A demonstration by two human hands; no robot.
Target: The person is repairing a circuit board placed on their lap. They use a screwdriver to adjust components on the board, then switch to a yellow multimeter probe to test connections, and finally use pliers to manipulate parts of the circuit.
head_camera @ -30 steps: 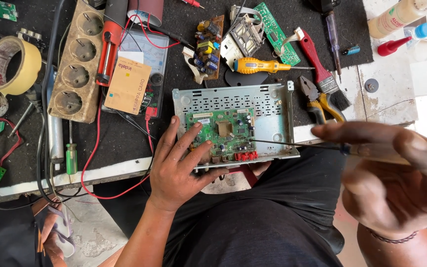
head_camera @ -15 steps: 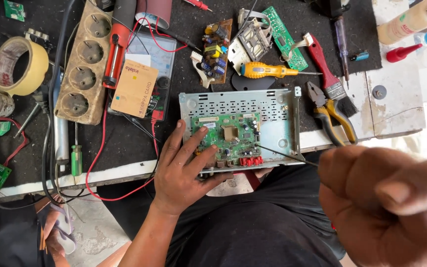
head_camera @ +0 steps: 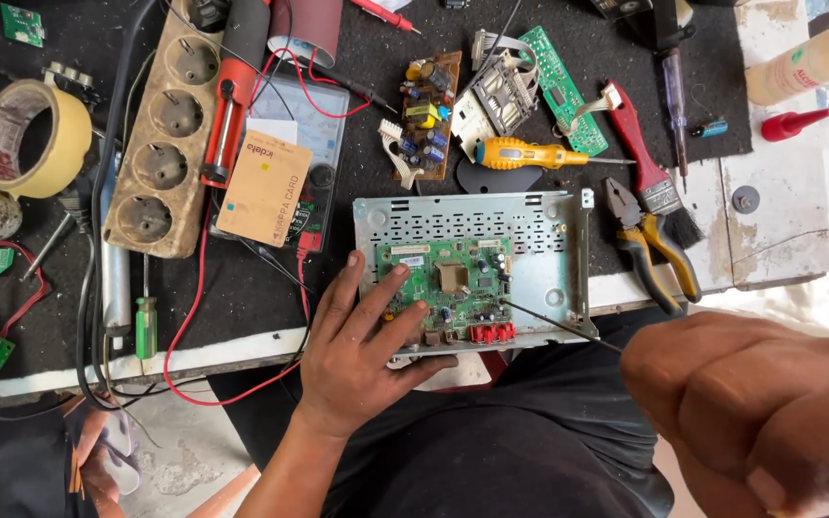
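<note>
Covering the black workbench [head_camera: 271, 297]: tools, circuit boards [head_camera: 424, 115], tape roll [head_camera: 31, 139].

Single head-worn view, looking almost straight down from above onto a cluttered workbench [head_camera: 242, 297] and the wearer's lap. Centred roughly on a metal chassis [head_camera: 549, 240] lying at the bench's near edge. Close enough to show small parts on the green circuit board [head_camera: 453, 283] inside that chassis. Far side of the bench beyond the chassis cut off at the top of the frame. Left hand [head_camera: 357, 355] just below-left of the chassis, fully in frame. Right hand [head_camera: 760, 412] below-right of the chassis, very near the lens, large, blurred, partly cropped. No second view to compare.
</note>
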